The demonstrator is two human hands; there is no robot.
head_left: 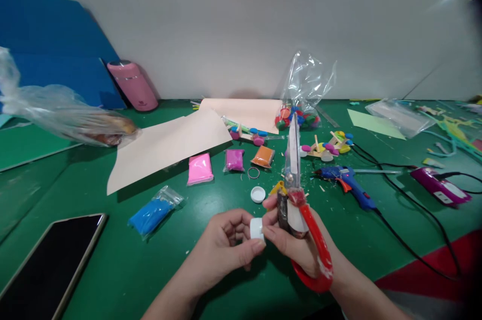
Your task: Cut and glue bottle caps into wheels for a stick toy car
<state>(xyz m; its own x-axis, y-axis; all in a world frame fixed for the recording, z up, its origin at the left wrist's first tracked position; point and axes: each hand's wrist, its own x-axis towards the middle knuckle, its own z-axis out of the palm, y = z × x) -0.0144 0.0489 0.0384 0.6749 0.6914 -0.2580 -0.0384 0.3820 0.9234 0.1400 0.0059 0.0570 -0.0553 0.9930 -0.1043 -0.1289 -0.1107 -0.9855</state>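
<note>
A small white bottle cap (256, 229) is pinched between the thumb and fingers of my left hand (222, 242). Scissors (318, 239) with red handles rest in the grip of my right hand (288, 245), blades pointing up and away from me. That hand's thumb and fingertips also touch the right side of the cap. Just beyond my hands, a second white cap (258, 194) lies on the green table with its hollow side up. Behind it is a thin metal ring (253, 173). A yellow piece (277, 188) shows beside the scissors, partly hidden.
Packets of pink (200, 168), purple (234, 160), orange (263, 156) and blue (154, 213) clay lie ahead and left. On the right are a blue glue gun (348, 183) and its cable. A phone (52, 264) lies at left; bagged caps (297, 118) stand at the back.
</note>
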